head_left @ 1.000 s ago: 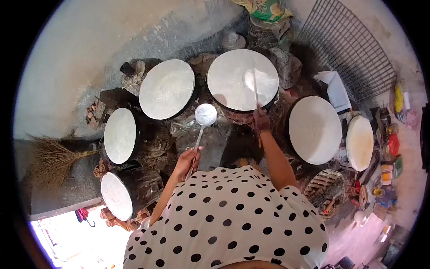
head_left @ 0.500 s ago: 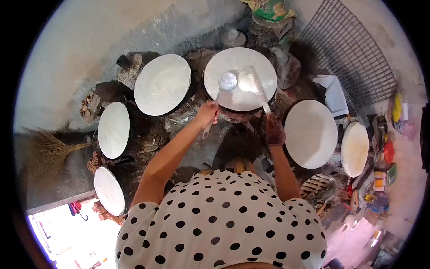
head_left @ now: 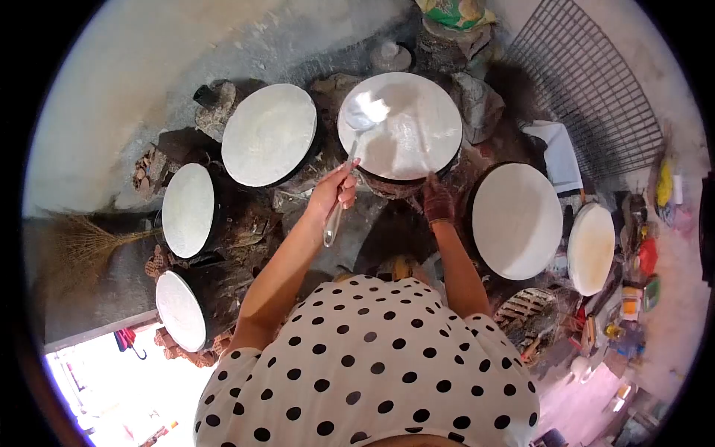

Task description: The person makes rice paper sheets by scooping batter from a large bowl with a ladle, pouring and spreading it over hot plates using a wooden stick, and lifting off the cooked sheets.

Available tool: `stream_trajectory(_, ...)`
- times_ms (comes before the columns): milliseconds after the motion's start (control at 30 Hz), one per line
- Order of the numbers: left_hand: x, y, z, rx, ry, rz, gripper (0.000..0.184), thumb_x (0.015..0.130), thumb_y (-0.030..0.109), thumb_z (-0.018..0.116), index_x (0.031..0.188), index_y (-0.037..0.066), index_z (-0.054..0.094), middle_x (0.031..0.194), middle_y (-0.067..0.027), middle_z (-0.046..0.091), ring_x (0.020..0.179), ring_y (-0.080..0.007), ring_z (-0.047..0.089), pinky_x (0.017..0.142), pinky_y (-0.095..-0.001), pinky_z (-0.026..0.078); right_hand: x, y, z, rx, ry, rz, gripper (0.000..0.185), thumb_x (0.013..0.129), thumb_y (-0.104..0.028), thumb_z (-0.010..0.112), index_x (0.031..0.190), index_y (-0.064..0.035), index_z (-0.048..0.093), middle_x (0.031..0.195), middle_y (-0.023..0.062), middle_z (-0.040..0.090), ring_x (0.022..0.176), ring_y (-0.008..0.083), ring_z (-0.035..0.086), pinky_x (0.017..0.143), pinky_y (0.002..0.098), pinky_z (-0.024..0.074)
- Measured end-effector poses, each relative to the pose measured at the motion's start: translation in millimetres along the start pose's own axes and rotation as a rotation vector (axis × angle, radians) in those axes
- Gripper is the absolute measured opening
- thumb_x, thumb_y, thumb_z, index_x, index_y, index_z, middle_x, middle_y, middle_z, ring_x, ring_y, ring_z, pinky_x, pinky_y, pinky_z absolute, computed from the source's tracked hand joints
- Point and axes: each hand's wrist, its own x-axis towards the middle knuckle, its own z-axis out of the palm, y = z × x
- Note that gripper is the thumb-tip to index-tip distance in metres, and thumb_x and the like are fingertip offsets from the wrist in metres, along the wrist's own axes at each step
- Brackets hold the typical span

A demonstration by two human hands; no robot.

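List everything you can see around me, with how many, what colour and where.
Round pans: five, white-topped with dark sides, in an arc ahead
Flat round: at least one, white and tan, far right
Ladle: one, silvery, over the top-centre pan
Thin flat tool: one, pale and faint, over the same pan
Broom: one, straw-coloured, far left
Sack: one, green and yellow, top
Wire grid: one, grey, upper right
White sheet: one, below the grid
Basket: one, brownish, lower right
Small clutter: uncounted, mixed colours, right edge, too small to identify
Spotted top: one, white with black dots, bottom centre
Left hand: one, bare, holding the ladle
Right hand: one, dark, apparently gloved, by the top-centre pan
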Motion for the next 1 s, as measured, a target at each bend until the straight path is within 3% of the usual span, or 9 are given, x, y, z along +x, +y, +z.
stream_trajectory(133,0,-3,-27,-0.113,-0.05,-0.176,0.033,0.101,0.022,0.037,0.127,0.004,0.045,0.064,0.006,0.04,0.045,-0.0032,0.036,0.039,-0.0187,0.031,2,-19,25,0.202,0.373,-0.503,0.043,0.095,-0.018,0.04,0.136,-0.0066,0.042,0.142,0.011,0.04,0.12,0.0207,0.051,0.1,0.0345,0.0397)
stream_trajectory(267,-41,-12,-57,-0.007,0.089,-0.205,0.028,0.098,0.024,0.045,0.119,0.006,0.05,0.065,0.0058,0.041,0.046,-0.0038,0.037,0.042,-0.0201,0.034,-59,3,-47,0.904,0.182,0.179,0.043,0.097,-0.024,0.038,0.135,-0.0039,0.044,0.138,0.0143,0.046,0.126,0.0284,0.044,0.105,0.0344,0.035)
stream_trajectory(400,-84,-24,-98,-0.118,0.205,-0.195,0.029,0.099,0.024,0.042,0.12,0.006,0.048,0.065,0.0054,0.042,0.045,-0.0041,0.036,0.041,-0.0204,0.034,-97,-16,1,0.332,0.94,0.035,0.041,0.097,-0.029,0.039,0.13,-0.0063,0.05,0.125,0.0137,0.057,0.116,0.0296,0.053,0.098,0.0341,0.0417)
stream_trajectory(433,-102,-30,-111,-0.2,0.24,-0.241,0.029,0.099,0.024,0.041,0.121,0.006,0.048,0.065,0.0053,0.043,0.045,-0.0044,0.036,0.041,-0.0205,0.034,-107,-21,-10,0.18,0.308,0.114,0.041,0.097,-0.03,0.04,0.129,-0.0071,0.05,0.126,0.0121,0.057,0.115,0.0271,0.054,0.095,0.0337,0.0436)
stream_trajectory(500,-127,-37,-137,-0.281,0.237,-0.203,0.031,0.099,0.024,0.04,0.123,0.005,0.047,0.065,0.0052,0.043,0.044,-0.0045,0.036,0.04,-0.0208,0.034,-103,-31,-19,0.001,-0.306,0.176,0.04,0.097,-0.03,0.041,0.129,-0.0079,0.051,0.126,0.0105,0.056,0.113,0.0246,0.055,0.093,0.0333,0.0456)
stream_trajectory(600,-169,-42,-151,-0.243,0.263,-0.152,0.034,0.1,0.023,0.04,0.127,0.005,0.045,0.064,0.0048,0.042,0.044,-0.0048,0.036,0.039,-0.0213,0.034,-95,-20,-12,0.24,0.207,0.208,0.04,0.095,-0.03,0.043,0.128,-0.0092,0.051,0.126,0.0105,0.056,0.11,0.0242,0.057,0.09,0.0341,0.0473)
stream_trajectory(667,-185,-38,-164,-0.128,0.293,-0.103,0.035,0.099,0.023,0.04,0.129,0.004,0.044,0.063,0.0045,0.042,0.044,-0.005,0.037,0.039,-0.0217,0.034,-91,-21,0,0.178,0.317,-0.102,0.039,0.096,-0.029,0.04,0.129,-0.0098,0.05,0.13,0.0101,0.053,0.109,0.0243,0.057,0.088,0.0327,0.0477)
stream_trajectory(767,-204,-44,-186,-0.028,0.328,-0.097,0.036,0.099,0.022,0.041,0.13,0.004,0.044,0.064,0.0031,0.043,0.045,-0.0058,0.038,0.039,-0.0225,0.035,-68,4,69,-0.111,0.455,-0.039,0.039,0.096,-0.029,0.039,0.129,-0.0102,0.05,0.128,0.0105,0.054,0.112,0.024,0.056,0.091,0.033,0.046)
stream_trajectory(1000,-233,-65,-234,-0.322,0.268,-0.164,0.033,0.099,0.015,0.039,0.129,0.001,0.042,0.066,0.0033,0.041,0.048,-0.0065,0.035,0.042,-0.021,0.032,-33,-40,-5,0.081,0.738,-0.012,0.05,0.093,-0.028,0.048,0.138,-0.0095,0.04,0.119,0.01,0.06,0.089,0.0236,0.061,0.077,0.0358,0.0509)
